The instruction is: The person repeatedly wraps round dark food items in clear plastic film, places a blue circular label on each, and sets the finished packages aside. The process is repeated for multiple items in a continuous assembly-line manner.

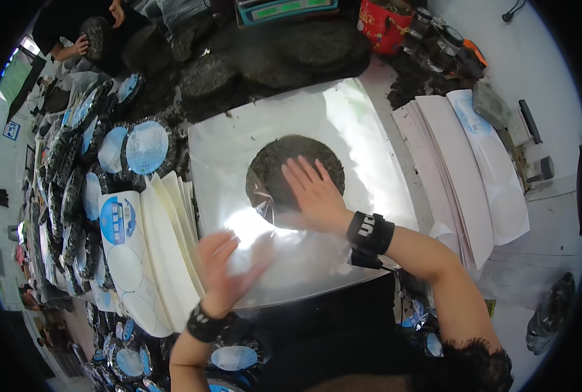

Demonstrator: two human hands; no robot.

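Note:
A dark round cake of dried plant matter, probably seaweed [273, 159], lies on a stack of clear plastic film sheets [232, 142] before me. My right hand [318, 196] is laid flat over the cake, fingers stretched out, holding nothing. Crumpled clear film [263, 200] covers the cake's lower left part. Over the lower left of the sheets is my left hand [225, 269], blurred by motion, its thumb and fingers apart. I see nothing in it. Both wrists wear black straps.
Label sheets [127, 264] stand left; more labels [489, 171] lie right. Several wrapped, blue-labelled cakes [146, 147] are piled left. Bare dark cakes [210, 73], a scale [286, 11] and a red bucket [384, 27] are at the back. Another person's hand [81, 45] holds a cake, upper left.

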